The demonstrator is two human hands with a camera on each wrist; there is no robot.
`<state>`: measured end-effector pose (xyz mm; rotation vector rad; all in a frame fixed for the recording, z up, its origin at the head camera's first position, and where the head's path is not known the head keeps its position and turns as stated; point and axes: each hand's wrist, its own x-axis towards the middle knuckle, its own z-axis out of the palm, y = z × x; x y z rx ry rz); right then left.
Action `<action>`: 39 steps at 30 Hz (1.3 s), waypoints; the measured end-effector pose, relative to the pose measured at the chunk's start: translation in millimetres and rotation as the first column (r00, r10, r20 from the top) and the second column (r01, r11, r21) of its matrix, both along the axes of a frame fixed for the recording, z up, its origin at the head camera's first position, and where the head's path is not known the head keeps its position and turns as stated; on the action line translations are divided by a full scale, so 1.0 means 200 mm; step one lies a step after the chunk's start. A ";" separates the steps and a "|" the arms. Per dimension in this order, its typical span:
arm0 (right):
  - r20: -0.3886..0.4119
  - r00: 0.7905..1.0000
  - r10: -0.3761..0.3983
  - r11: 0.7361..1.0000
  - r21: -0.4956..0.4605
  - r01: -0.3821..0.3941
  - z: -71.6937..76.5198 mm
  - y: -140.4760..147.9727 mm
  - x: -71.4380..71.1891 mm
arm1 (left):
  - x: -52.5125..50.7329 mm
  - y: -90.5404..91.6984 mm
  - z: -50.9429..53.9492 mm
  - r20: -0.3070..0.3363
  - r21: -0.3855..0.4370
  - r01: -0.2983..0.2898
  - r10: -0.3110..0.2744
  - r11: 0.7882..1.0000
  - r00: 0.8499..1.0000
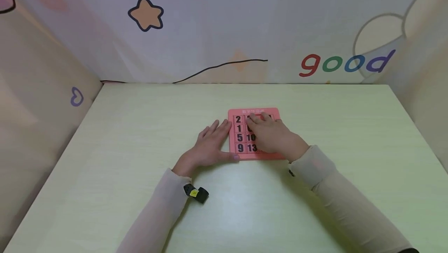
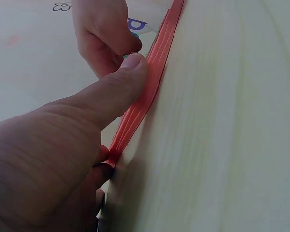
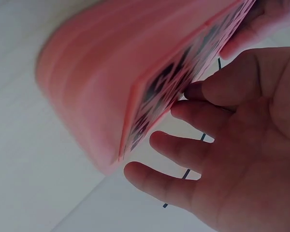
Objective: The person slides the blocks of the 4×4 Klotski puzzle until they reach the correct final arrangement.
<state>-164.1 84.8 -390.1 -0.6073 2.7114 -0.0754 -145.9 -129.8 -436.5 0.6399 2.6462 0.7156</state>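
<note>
A pink number slide puzzle [image 1: 245, 133] lies flat on the table, black numerals on its tiles. My left hand [image 1: 208, 148] holds its near left corner, fingers along the left side and the thumb on the near edge. In the left wrist view that thumb [image 2: 128, 72] presses against the layered pink rim [image 2: 157, 70]. Over the right part of the puzzle is my right hand [image 1: 273, 135], its fingertips at the upper tiles. It hides most of the right-hand numbers. The right wrist view shows its fingers [image 3: 183, 150] loosely bent, the index finger and thumb close to the tiles.
The pale table [image 1: 140, 120] extends around the puzzle on every side. Printed cloth walls stand at the back and sides, with a star [image 1: 146, 14] and the word "good" [image 1: 346, 64]. A black strap clip [image 1: 196, 193] sits at the left cuff.
</note>
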 end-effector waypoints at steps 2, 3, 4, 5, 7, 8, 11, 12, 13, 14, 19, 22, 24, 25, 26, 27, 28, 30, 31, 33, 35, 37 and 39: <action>-0.005 1.000 0.000 1.000 -0.003 0.000 -0.01 0.01 0.00 | 0.00 0.00 0.00 0.000 -0.001 -0.001 0.001 1.000 1.000; -0.009 1.000 0.000 1.000 -0.004 -0.001 -0.01 0.01 0.00 | 0.00 0.00 0.00 -0.001 -0.004 -0.001 0.001 1.000 1.000; -0.012 1.000 0.003 1.000 -0.005 -0.003 -0.01 0.02 0.00 | 0.00 0.00 0.00 -0.001 -0.003 -0.001 0.001 1.000 1.000; -0.019 1.000 0.007 1.000 -0.004 -0.007 -0.01 0.03 0.00 | 0.00 0.00 0.00 -0.001 -0.003 -0.001 0.001 1.000 1.000; -0.029 1.000 0.012 1.000 -0.003 -0.012 -0.02 0.04 0.00 | 0.00 0.00 0.00 -0.001 -0.003 -0.003 0.003 1.000 1.000; -0.033 0.999 0.012 1.000 -0.003 -0.012 -0.02 0.05 0.00 | 0.00 -0.01 0.00 -0.001 0.000 -0.003 0.003 1.000 1.000; -0.033 0.999 0.008 1.000 -0.003 -0.008 -0.01 0.08 0.00 | 0.00 -0.01 0.00 -0.002 0.001 -0.004 0.004 1.000 1.000; -0.028 1.000 0.000 1.000 -0.005 -0.001 -0.01 0.09 0.00 | 0.00 -0.01 -0.01 -0.004 0.003 -0.003 0.003 1.000 1.000; -0.024 1.000 -0.007 1.000 -0.009 0.006 -0.01 0.09 0.00 | -0.01 -0.01 -0.01 -0.006 0.003 -0.002 0.002 1.000 1.000; -0.022 1.000 -0.014 1.000 -0.013 0.013 -0.01 0.10 0.00 | -0.01 -0.01 -0.01 -0.008 0.003 0.000 0.000 1.000 1.000; -0.017 0.999 -0.027 0.999 -0.028 0.027 -0.01 0.13 -0.01 | -0.01 -0.01 -0.02 -0.016 -0.008 0.006 -0.006 1.000 1.000; -0.022 1.000 -0.021 0.999 -0.027 0.021 -0.01 0.13 -0.01 | -0.01 -0.01 -0.01 -0.018 -0.010 0.006 -0.006 1.000 1.000; -0.025 1.000 -0.017 1.000 -0.020 0.017 -0.01 0.14 0.00 | -0.01 0.00 -0.01 -0.018 -0.009 0.006 -0.006 1.000 1.000; -0.027 0.999 -0.018 1.000 -0.015 0.017 -0.01 0.14 0.00 | -0.01 0.00 -0.01 -0.017 -0.008 0.005 -0.005 1.000 1.000; -0.028 0.999 -0.019 1.000 -0.008 0.018 -0.01 0.14 0.00 | -0.01 0.00 -0.01 -0.016 -0.008 0.004 -0.004 1.000 1.000; -0.030 0.999 -0.021 1.000 -0.001 0.021 -0.01 0.14 0.00 | -0.01 0.00 -0.01 -0.015 -0.007 0.004 -0.004 1.000 1.000; -0.030 0.999 -0.023 1.000 0.008 0.023 -0.01 0.14 0.00 | -0.01 0.00 -0.01 -0.016 -0.006 0.003 -0.003 1.000 1.000; -0.032 0.999 -0.029 0.999 0.022 0.030 -0.01 0.14 0.01 | -0.01 0.00 -0.01 -0.019 -0.006 0.004 -0.004 1.000 1.000; -0.032 0.999 -0.034 0.999 0.027 0.035 -0.01 0.14 0.01 | -0.01 0.00 -0.01 -0.020 -0.007 0.004 -0.004 1.000 1.000; -0.034 0.999 -0.039 0.999 0.035 0.040 0.00 0.14 0.01 | -0.01 0.00 0.00 -0.021 -0.008 0.004 -0.004 1.000 1.000; -0.040 0.998 -0.041 0.998 0.036 0.042 0.00 0.13 0.01 | 0.00 0.00 0.00 -0.018 -0.010 0.005 -0.005 1.000 1.000; -0.052 0.998 -0.033 0.999 0.029 0.034 0.00 0.12 0.01 | 0.00 0.00 0.00 -0.016 -0.007 0.005 -0.005 1.000 1.000; -0.067 0.998 -0.021 1.000 0.017 0.023 0.00 0.10 0.02 | 0.00 0.00 0.00 -0.015 -0.003 0.005 -0.005 1.000 1.000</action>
